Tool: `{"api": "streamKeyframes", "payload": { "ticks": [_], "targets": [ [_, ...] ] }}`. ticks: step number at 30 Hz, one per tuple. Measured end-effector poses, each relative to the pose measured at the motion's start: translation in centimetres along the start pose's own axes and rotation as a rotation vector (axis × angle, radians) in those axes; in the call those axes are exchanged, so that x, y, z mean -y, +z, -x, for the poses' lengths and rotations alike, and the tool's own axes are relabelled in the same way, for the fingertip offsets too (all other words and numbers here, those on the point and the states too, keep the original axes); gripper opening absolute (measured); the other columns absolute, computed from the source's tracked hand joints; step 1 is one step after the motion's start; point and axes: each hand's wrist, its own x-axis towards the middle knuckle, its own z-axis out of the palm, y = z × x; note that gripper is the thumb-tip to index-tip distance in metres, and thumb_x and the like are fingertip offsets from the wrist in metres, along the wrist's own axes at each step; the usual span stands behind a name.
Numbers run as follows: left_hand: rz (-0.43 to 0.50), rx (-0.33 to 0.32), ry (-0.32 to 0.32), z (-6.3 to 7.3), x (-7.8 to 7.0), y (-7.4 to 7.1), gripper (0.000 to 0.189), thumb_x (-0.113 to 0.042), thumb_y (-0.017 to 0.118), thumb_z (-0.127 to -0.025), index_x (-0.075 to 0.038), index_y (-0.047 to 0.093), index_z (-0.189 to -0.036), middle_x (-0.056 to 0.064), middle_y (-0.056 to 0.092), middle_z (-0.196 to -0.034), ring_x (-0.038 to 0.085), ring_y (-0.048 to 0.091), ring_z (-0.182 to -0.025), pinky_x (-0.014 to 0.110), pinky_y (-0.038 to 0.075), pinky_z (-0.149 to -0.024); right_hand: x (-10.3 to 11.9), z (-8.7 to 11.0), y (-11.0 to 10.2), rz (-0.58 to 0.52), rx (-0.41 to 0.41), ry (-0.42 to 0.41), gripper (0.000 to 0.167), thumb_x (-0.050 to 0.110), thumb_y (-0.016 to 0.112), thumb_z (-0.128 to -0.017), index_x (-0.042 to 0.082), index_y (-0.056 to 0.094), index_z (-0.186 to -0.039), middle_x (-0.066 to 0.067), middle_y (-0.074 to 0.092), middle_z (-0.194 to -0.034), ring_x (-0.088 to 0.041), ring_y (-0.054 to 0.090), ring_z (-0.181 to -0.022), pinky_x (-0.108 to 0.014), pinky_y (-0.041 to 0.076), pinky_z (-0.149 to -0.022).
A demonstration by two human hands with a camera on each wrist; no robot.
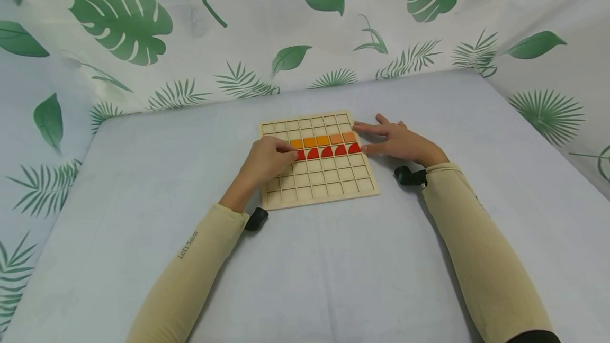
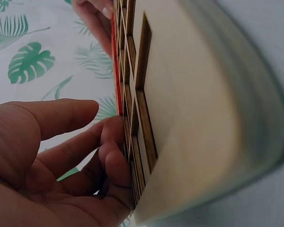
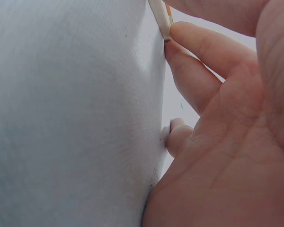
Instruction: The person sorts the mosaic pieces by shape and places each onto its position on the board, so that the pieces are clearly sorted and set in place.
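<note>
A square wooden grid board (image 1: 324, 190) lies on the table. Across its middle runs a row of orange tiles (image 1: 310, 142), the right ones paler. Just below is a row of red tiles (image 1: 326, 152), several with a rounded red shape and a pale corner. My left hand (image 1: 269, 160) rests over the board's left side, fingertips at the leftmost red tile. In the left wrist view its fingers are bent against the grid and the thumb (image 2: 71, 116) stands apart from them. My right hand (image 1: 397, 142), fingers spread, touches the board's right edge with thumb and fingertips.
A pale cloth covers the table (image 1: 305, 269). Behind and at the sides hangs a white curtain (image 1: 229, 41) with green leaf prints. Both forearms wear beige sleeves (image 1: 476, 247), and a black wrist device (image 1: 257, 219) sits by the left wrist.
</note>
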Motion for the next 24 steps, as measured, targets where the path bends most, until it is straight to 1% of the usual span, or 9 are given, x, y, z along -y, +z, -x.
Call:
{"api": "streamKeyframes", "payload": {
  "ticks": [2, 4, 8, 10, 14, 19, 21, 24],
  "targets": [
    [-0.003, 0.008, -0.004, 0.0, 0.0, -0.2, 0.026, -0.018, 0.067, -0.105, -0.002, 0.08, -0.122, 0.011, 0.075, -0.125, 0.026, 0.064, -0.109, 0.042, 0.055, -0.093, 0.1, 0.0, 0.0, 0.001, 0.001, -0.003, 0.073, 0.043, 0.07, -0.103, 0.022, 0.041, -0.167, -0.027, -0.002, -0.176, -0.046, -0.01, -0.161, -0.068, -0.017, -0.12],
    [0.003, 0.016, -0.016, -0.1, 0.1, -0.3, 0.027, -0.019, 0.067, -0.105, -0.003, 0.079, -0.123, 0.011, 0.074, -0.126, 0.026, 0.065, -0.107, 0.042, 0.055, -0.092, 0.1, 0.0, 0.0, 0.002, 0.001, -0.003, 0.073, 0.042, 0.07, -0.103, 0.022, 0.04, -0.167, -0.028, -0.002, -0.175, -0.048, -0.011, -0.16, -0.068, -0.017, -0.12],
    [0.063, 0.033, -0.044, -0.1, 0.2, -0.8, 0.028, -0.023, 0.067, -0.106, -0.005, 0.078, -0.124, 0.008, 0.073, -0.125, 0.025, 0.065, -0.102, 0.042, 0.054, -0.09, 0.3, 0.0, -0.1, 0.007, 0.001, -0.009, 0.073, 0.042, 0.07, -0.103, 0.021, 0.04, -0.167, -0.029, -0.002, -0.175, -0.049, -0.011, -0.16, -0.069, -0.017, -0.119],
    [0.106, 0.038, -0.048, 0.0, 0.2, -1.2, 0.029, -0.025, 0.067, -0.106, -0.006, 0.077, -0.125, 0.006, 0.073, -0.123, 0.024, 0.064, -0.104, 0.042, 0.053, -0.091, 0.3, 0.0, -0.1, 0.008, 0.001, -0.014, 0.073, 0.041, 0.07, -0.103, 0.021, 0.04, -0.167, -0.029, -0.002, -0.175, -0.049, -0.01, -0.16, -0.07, -0.017, -0.119],
    [0.203, 0.045, -0.032, 0.2, 0.3, -1.9, 0.034, -0.029, 0.065, -0.107, -0.007, 0.073, -0.132, 0.006, 0.073, -0.122, 0.026, 0.064, -0.109, 0.044, 0.053, -0.094, 0.4, -0.1, -0.1, 0.014, 0.002, -0.018, 0.073, 0.041, 0.07, -0.104, 0.02, 0.04, -0.167, -0.029, -0.001, -0.175, -0.048, -0.009, -0.161, -0.069, -0.017, -0.12],
    [0.325, 0.041, 0.001, 0.4, -0.1, -3.0, 0.046, -0.028, 0.062, -0.108, -0.005, 0.061, -0.147, 0.014, 0.07, -0.13, 0.032, 0.065, -0.116, 0.047, 0.053, -0.099, 0.4, -0.1, -0.1, 0.016, 0.001, -0.016, 0.073, 0.041, 0.07, -0.103, 0.02, 0.04, -0.167, -0.029, -0.002, -0.175, -0.049, -0.01, -0.16, -0.069, -0.016, -0.12],
    [0.361, 0.04, 0.011, 0.5, -0.4, -3.4, 0.05, -0.028, 0.062, -0.108, -0.004, 0.056, -0.151, 0.016, 0.068, -0.134, 0.034, 0.064, -0.12, 0.048, 0.051, -0.103, 0.3, -0.1, -0.1, 0.019, -0.002, -0.019, 0.073, 0.041, 0.07, -0.103, 0.02, 0.04, -0.167, -0.03, 0.0, -0.175, -0.049, -0.009, -0.16, -0.07, -0.015, -0.12],
    [0.404, 0.045, 0.018, 0.8, -0.8, -3.9, 0.053, -0.028, 0.062, -0.109, -0.005, 0.051, -0.156, 0.016, 0.066, -0.138, 0.036, 0.064, -0.126, 0.05, 0.05, -0.108, 0.1, -0.1, -0.1, 0.029, -0.009, -0.026, 0.073, 0.042, 0.07, -0.103, 0.019, 0.041, -0.166, -0.031, 0.004, -0.174, -0.047, -0.005, -0.161, -0.07, -0.014, -0.12]
  ]
}}
